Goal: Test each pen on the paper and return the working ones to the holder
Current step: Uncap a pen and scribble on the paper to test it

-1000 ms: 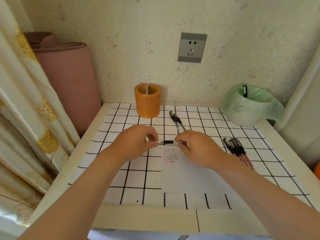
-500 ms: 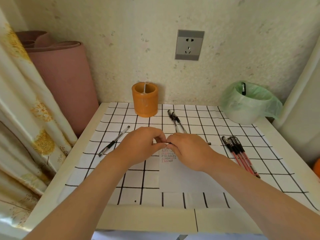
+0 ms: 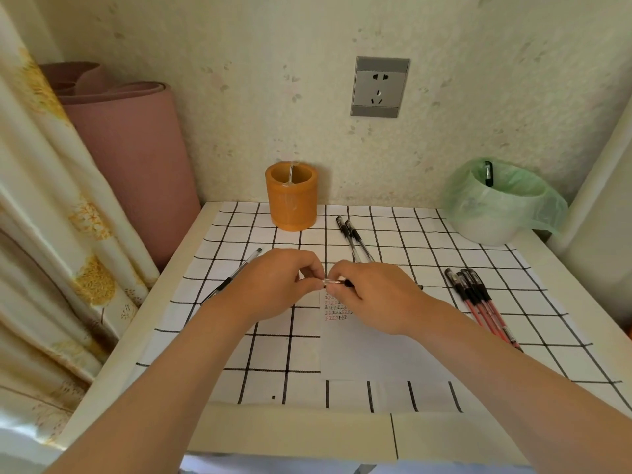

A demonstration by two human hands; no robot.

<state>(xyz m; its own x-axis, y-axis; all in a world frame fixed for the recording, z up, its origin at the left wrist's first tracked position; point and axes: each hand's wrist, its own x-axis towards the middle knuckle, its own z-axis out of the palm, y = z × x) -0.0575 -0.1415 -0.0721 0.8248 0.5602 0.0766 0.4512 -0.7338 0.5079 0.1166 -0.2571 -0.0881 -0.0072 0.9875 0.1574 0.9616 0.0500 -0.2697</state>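
Observation:
My left hand [image 3: 273, 283] and my right hand [image 3: 372, 295] meet over the white paper [image 3: 376, 347], both pinching one pen [image 3: 337, 283] held level between them; only a short stretch of its silver and black barrel shows. Small red and dark test marks sit on the paper just below the fingers. The orange pen holder [image 3: 291, 200] stands at the back by the wall. Two black pens [image 3: 354, 239] lie behind my hands, one pen [image 3: 236, 273] lies to the left, and several red pens [image 3: 478, 302] lie at the right.
A bin lined with a green bag [image 3: 496, 203] stands at the back right with a pen [image 3: 488, 173] inside. A rolled pink mat [image 3: 130, 159] and a curtain [image 3: 44, 234] flank the left side. A grid-patterned sheet [image 3: 273, 354] covers the table.
My hands have drawn together along the pen, hiding most of its barrel. The view shifted, revealing the pen at the left.

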